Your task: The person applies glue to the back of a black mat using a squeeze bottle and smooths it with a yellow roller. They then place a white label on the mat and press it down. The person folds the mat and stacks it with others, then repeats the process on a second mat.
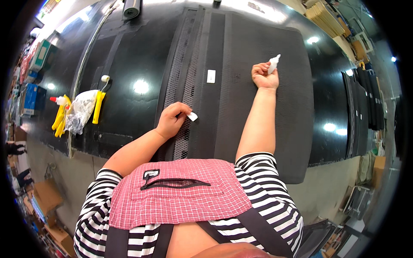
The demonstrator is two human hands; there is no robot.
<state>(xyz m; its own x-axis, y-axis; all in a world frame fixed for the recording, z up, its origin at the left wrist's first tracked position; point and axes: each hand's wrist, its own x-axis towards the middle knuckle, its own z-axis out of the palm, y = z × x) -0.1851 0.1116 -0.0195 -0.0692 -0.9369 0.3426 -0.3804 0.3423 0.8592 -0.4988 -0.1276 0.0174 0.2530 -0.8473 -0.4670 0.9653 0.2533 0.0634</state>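
My right hand is closed around a small white squeeze bottle, its narrow nozzle pointing up and away. It is held over the right part of a large black rubbery mat. My left hand pinches a small white piece, perhaps a label, near a black perforated strip. I cannot make out exactly what this piece is. Between the two hands, a little farther off, a white rectangular label lies flat on the mat's smoother band.
On the black table at left lie a small roller with a yellow handle, a crumpled clear plastic bag and a red-tipped bottle. A dark roll lies at the far edge. Black sheets hang at right.
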